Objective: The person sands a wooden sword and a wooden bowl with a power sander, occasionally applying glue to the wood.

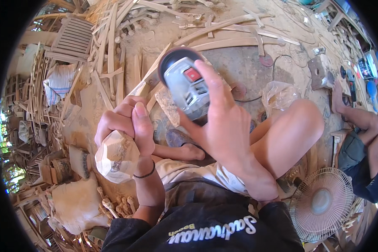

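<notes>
My left hand [128,119] is wrapped round a piece of pale wood [116,157]. Its rough-cut, faceted knob sticks out below the fist, and a narrower part shows above it, beside the grinder. In my right hand [229,128] is an angle grinder [184,94] with a grey body and a red switch, the fingers along its far side and the thumb beneath. A round dark disc [179,54] sits at the grinder's far end. Whether the disc touches the wood, I cannot tell. A rough wooden block [168,110] lies below, between the hands.
Curved wooden parts [222,43] and long sticks [111,54] cover the dusty floor ahead. A clear plastic bag [279,95] lies beyond my bent knee. At the lower right stands a round fan [321,203]. Another person's legs [361,111] show at the right edge.
</notes>
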Demonstrator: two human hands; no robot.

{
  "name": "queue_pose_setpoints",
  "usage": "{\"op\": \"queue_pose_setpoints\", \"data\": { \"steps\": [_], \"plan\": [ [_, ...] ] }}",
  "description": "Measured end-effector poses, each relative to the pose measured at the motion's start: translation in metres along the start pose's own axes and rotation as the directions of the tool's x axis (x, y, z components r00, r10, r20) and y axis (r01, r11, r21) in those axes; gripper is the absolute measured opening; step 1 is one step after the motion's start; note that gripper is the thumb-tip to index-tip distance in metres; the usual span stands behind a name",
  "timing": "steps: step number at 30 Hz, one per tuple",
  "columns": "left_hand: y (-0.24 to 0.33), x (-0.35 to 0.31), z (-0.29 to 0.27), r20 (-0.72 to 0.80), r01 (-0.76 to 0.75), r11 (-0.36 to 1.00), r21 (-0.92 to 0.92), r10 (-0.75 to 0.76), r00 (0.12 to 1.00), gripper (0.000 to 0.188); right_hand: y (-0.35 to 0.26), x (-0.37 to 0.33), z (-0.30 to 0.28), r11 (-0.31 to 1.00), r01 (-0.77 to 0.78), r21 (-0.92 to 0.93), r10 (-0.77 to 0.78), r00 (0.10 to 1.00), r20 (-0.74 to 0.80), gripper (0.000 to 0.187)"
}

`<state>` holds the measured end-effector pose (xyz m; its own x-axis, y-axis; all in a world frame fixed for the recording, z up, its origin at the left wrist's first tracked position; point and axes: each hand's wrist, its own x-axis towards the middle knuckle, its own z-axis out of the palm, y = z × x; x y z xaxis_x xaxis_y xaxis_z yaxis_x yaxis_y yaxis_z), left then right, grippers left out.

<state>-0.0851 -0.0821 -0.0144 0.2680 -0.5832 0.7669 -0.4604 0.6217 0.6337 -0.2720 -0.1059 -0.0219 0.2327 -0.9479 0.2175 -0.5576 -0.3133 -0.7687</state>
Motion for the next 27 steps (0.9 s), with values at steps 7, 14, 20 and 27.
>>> {"op": "queue_pose_setpoints", "data": {
  "steps": [7, 14, 20, 27],
  "plan": [
    [0.000, -0.003, 0.002, 0.005, -0.009, 0.997, 0.077, 0.009, 1.000, 0.038, 0.004, 0.006, -0.005, 0.998, 0.021, 0.061, -0.016, 0.996, -0.083, 0.093],
    [0.000, -0.012, -0.003, 0.074, 0.039, 0.994, 0.105, -0.047, 0.996, 0.040, 0.003, 0.006, 0.004, 0.994, 0.030, 0.105, -0.025, 0.999, -0.046, 0.096],
    [-0.005, -0.004, -0.002, -0.038, 0.024, 0.997, -0.067, -0.027, 0.999, 0.034, 0.009, 0.011, -0.003, 0.999, 0.013, 0.039, -0.006, 0.984, -0.180, 0.089],
    [0.011, -0.004, 0.006, -0.203, 0.205, 0.964, 0.171, -0.170, 0.964, 0.024, 0.001, 0.003, 0.003, 0.989, 0.104, 0.106, -0.096, 0.992, -0.085, 0.095]
  ]
}}
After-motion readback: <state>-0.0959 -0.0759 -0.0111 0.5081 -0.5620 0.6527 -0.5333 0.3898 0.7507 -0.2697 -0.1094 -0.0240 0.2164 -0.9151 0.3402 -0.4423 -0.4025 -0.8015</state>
